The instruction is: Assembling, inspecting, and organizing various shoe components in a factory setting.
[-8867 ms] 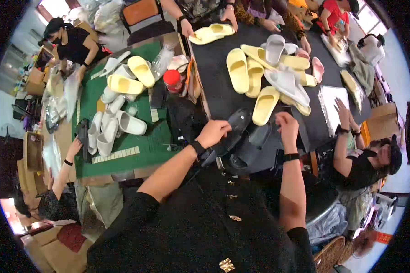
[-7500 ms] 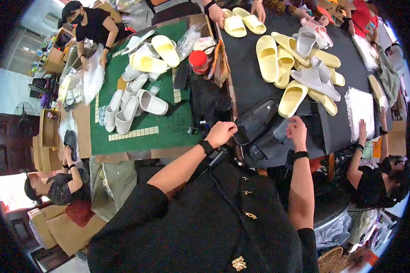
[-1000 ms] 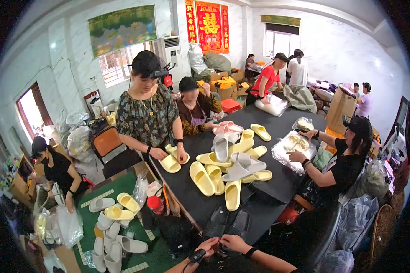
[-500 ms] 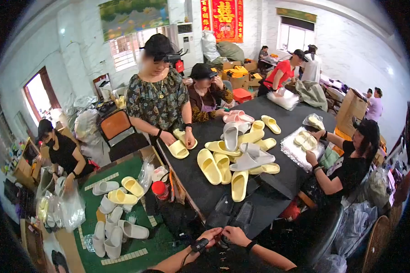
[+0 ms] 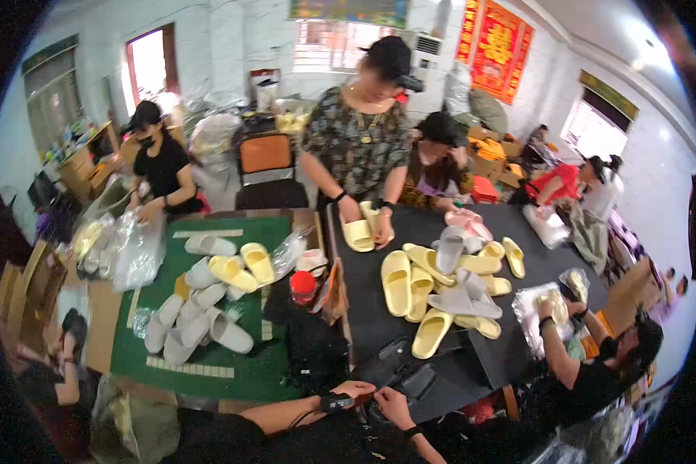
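Observation:
Close together at the near edge of the black table [image 5: 363, 309] are my left hand [image 5: 354, 390] and my right hand [image 5: 394, 405]. Both have their fingers drawn into a pinch, and whatever they hold is too small to make out. A pair of black slides [image 5: 382, 360] lies just beyond my fingertips, dark against the tabletop. Farther off is a heap of yellow slides [image 5: 395, 283] mixed with a few grey slides [image 5: 450, 249].
On the left, a green mat [image 5: 151, 329] bears grey and yellow slides. A red-lidded jar [image 5: 303, 287] stands between the tables. A co-worker [image 5: 359, 131] handles yellow slides opposite; another person [image 5: 568, 332] works at the right, a third [image 5: 158, 158] at far left.
The view has swung left, so the scene sits farther right and tilts. My hands stay pinched close together near the black slides. The worker on the right has leaned over the packaging.

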Tool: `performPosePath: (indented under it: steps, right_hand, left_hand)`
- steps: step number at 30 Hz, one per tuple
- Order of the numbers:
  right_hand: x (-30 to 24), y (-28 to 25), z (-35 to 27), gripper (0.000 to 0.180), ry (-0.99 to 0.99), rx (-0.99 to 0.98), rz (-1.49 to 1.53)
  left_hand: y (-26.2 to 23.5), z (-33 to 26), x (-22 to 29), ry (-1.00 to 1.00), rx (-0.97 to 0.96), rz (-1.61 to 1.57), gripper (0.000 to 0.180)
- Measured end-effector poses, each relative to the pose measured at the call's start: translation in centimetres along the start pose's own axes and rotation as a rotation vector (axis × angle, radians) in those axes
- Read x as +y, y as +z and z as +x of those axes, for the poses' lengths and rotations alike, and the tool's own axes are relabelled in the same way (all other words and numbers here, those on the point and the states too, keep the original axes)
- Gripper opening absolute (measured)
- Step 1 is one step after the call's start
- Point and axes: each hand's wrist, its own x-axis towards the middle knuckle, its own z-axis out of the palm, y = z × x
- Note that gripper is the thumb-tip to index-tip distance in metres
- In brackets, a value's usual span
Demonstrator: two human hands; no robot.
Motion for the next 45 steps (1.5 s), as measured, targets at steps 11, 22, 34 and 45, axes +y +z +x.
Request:
performPosePath:
  steps: [11, 22, 34, 45]
  right_hand:
    - [-0.9, -1.0, 0.1, 0.020, -0.032, -0.055, -0.073]
    - [-0.8, -0.6, -0.2, 0.021, -0.019, -0.035, -0.072]
    - [-0.1, 0.6, 0.8, 0.023, -0.089, -0.052, -0.091]
    - [1.0, -0.1, 0.0, 0.020, 0.044, -0.108, -0.018]
  left_hand:
    - [1.3, -0.6, 1.8, -0.007, 0.110, -0.175, 0.030]
    - [0.2, 1.0, -2.0, 0.253, 0.029, -0.053, 0.029]
    - [-0.9, 1.9, -2.8, 0.137, 0.077, -0.407, 0.021]
    - [-0.6, 1.0, -2.3, 0.159, -0.008, -0.174, 0.029]
